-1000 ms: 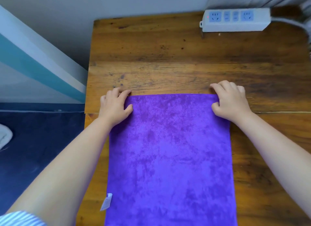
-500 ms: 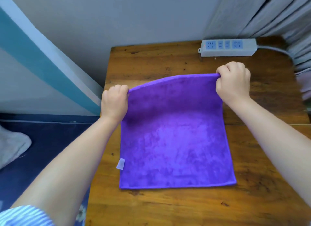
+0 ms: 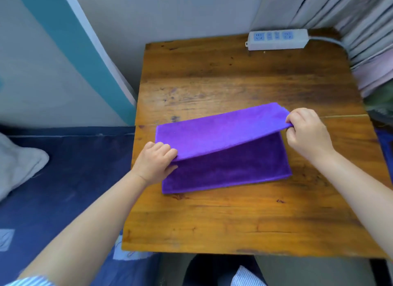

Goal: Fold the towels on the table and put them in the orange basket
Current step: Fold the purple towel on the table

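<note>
A purple towel [image 3: 225, 149] lies on the wooden table [image 3: 234, 217], its far half lifted and curving back over the near half. My left hand [image 3: 155, 165] pinches the lifted edge's left corner, low over the lower layer. My right hand [image 3: 308, 134] pinches the right corner, held higher above the towel. No orange basket is in view.
A white power strip [image 3: 277, 39] with its cable lies at the table's far right edge. Grey curtains [image 3: 350, 19] hang at the right. A dark blue bed [image 3: 63, 179] with a white cloth [image 3: 17, 166] adjoins the table's left side.
Both hands gripped the towel's far corners, lifted them off the table and carried them toward me, so the far half now arches over the near half. The camera view pulled back.
</note>
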